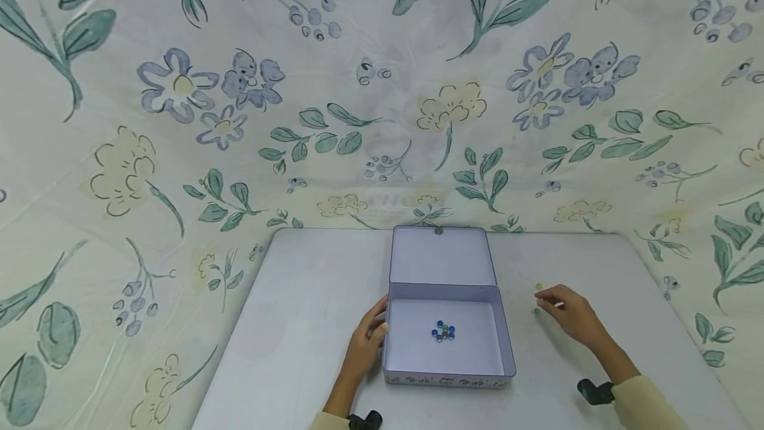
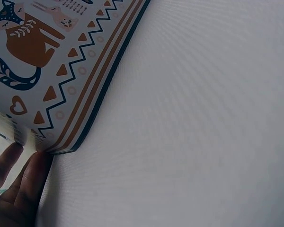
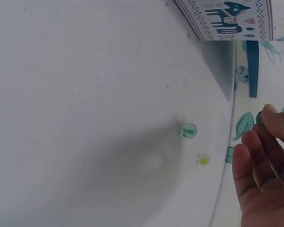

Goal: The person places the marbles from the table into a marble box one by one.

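An open tin box [image 1: 449,382] with a patterned outside and pale inside stands mid-table, its hinged lid [image 1: 443,255] raised at the back. Several glass marbles [image 1: 444,332], mostly blue, lie clustered on its floor. My left hand [image 1: 363,345] rests against the box's left wall; in the left wrist view its fingers [image 2: 34,177] touch the patterned side near a corner. Right of the box, my right hand [image 1: 573,316] pinches a dark greenish marble [image 3: 260,118] between thumb and fingertip, above the table. Below it lie a clear marble with green [image 3: 188,130] and one with yellow [image 3: 203,159].
The white table [image 1: 298,324] reaches out on both sides of the box. A floral cloth [image 1: 382,118] hangs behind the table and shows along its sides. Dark wrist-worn devices [image 1: 595,391] sit at both wrists, by the sleeves.
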Action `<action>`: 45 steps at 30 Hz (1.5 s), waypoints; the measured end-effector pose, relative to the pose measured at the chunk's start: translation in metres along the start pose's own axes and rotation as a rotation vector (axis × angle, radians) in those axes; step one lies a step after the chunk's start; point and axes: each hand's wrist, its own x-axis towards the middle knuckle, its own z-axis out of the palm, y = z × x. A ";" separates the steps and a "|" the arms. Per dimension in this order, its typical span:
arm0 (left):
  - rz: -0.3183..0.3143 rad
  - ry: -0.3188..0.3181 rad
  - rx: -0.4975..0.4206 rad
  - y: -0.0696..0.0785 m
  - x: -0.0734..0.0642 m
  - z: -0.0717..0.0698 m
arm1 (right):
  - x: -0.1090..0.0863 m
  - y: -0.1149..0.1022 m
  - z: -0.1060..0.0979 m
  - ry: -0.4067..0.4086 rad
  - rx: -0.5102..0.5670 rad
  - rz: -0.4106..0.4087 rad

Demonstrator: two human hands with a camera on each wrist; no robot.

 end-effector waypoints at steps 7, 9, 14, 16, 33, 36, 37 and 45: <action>0.010 0.001 -0.007 0.002 0.000 -0.001 | 0.002 -0.006 -0.002 -0.001 0.009 -0.026; 0.012 0.000 -0.009 0.003 0.000 -0.001 | 0.003 -0.008 -0.002 -0.001 0.011 -0.033; 0.015 0.001 -0.008 0.002 0.000 -0.002 | 0.005 -0.011 -0.001 -0.006 0.026 -0.048; 0.012 0.002 -0.008 0.002 0.001 -0.002 | 0.006 -0.012 -0.001 -0.006 0.027 -0.057; 0.011 0.001 0.001 0.003 0.002 -0.003 | 0.013 -0.025 -0.002 -0.006 0.024 -0.085; 0.005 0.004 -0.004 0.003 0.001 -0.003 | 0.014 -0.027 -0.002 -0.002 0.033 -0.092; 0.002 0.004 -0.007 0.002 0.000 -0.003 | 0.014 -0.028 -0.002 -0.004 0.036 -0.094; 0.003 0.002 -0.006 -0.002 -0.002 -0.001 | 0.016 -0.036 0.000 -0.013 0.042 -0.114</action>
